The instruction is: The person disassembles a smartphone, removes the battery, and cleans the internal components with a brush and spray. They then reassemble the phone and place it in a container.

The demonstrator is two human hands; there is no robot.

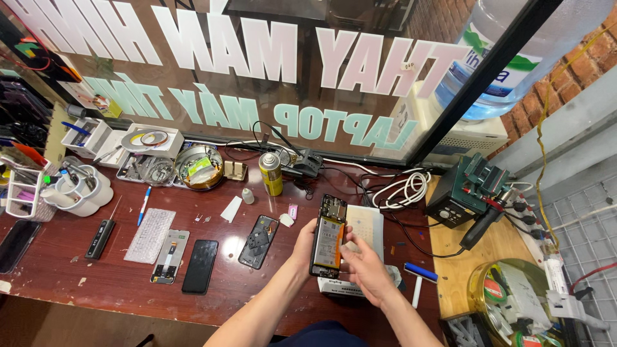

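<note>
Head view | I see my left hand (306, 243) clamped on an opened smartphone (328, 238) above the tabletop (116, 283) | right hand (366, 266) fingers pinched at its edge | back cover (258, 241) already off, internals exposed, reassembly left, I judge.

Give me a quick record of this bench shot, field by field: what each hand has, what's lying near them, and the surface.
Left hand: left hand grips the left edge of the opened phone, held upright above the bench
Right hand: right hand at the phone's right edge, fingers touching it
Phone state: back cover off, battery and board exposed
Under the hands: white box
Left of the hands: back cover, black phone, both lying flat
Behind: yellow spray can, upright
Surface: dark red bench top
</note>
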